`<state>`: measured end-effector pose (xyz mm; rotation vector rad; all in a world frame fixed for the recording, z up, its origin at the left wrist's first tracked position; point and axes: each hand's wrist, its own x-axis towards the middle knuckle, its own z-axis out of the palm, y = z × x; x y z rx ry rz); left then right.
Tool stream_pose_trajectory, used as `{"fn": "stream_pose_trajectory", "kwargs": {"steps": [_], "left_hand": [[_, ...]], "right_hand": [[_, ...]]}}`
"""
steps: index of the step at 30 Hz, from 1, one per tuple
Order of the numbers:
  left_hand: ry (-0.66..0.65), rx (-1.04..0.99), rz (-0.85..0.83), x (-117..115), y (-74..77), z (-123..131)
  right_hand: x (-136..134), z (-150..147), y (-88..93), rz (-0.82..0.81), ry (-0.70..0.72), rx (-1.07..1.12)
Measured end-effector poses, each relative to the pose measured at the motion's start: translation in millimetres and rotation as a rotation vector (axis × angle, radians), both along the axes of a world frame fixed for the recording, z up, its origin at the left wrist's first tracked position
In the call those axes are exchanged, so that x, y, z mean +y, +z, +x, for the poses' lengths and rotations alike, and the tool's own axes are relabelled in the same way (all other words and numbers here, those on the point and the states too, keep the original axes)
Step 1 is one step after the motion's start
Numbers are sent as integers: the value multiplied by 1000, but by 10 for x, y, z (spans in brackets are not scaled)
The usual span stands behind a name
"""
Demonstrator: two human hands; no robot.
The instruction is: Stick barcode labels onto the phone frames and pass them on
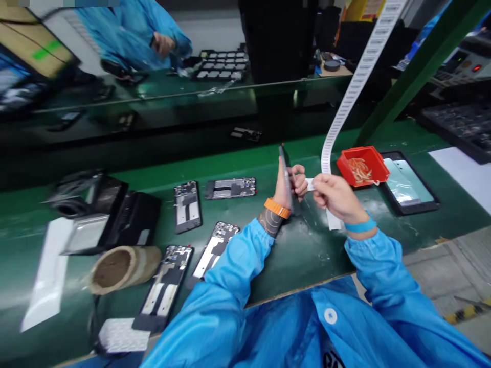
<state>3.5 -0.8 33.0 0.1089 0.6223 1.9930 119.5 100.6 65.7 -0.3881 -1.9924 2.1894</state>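
My left hand (296, 181) is closed around a smartphone (285, 176), which stands on edge so that its thin side faces me. The fingers curl past the phone on its right. My right hand (334, 197) pinches a small white label (310, 184) between thumb and fingers, close to the left fingertips. Behind the right hand runs a long printed label strip (347, 99), hanging down from above, with its tail (334, 221) resting on the bench. Several opened phones (186, 207) with bare circuit boards lie left of my hands.
A red bin (362, 166) of rubber bands sits beside a black tray (418, 204) with a pale phone panel. At left are a cardboard tube (125, 268) and black boxes (134, 220). A green post (418, 76) slants up at right. Across the bench stands a person (130, 36) in blue.
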Motion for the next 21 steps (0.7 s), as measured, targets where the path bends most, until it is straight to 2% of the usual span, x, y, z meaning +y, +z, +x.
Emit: {"fn": "stream_pose_trajectory", "kwargs": {"steps": [2,4,10,18,21], "left_hand": [[116,16,56,-21,-63,-21],[133,33,46,2,-135,-48],[76,23,-1,75,-206,-131],[106,16,4,43,-108,-141],[129,1,5,49,-62,-109]], "right_hand": [[-210,-128,-5,59,188,-39],[-350,-168,-50,120,245,-43],[-395,-108,-126,200,178,-43],[-468,-60,-108,304,148,-31],[-490,-48,-109,400,125,-27]]}}
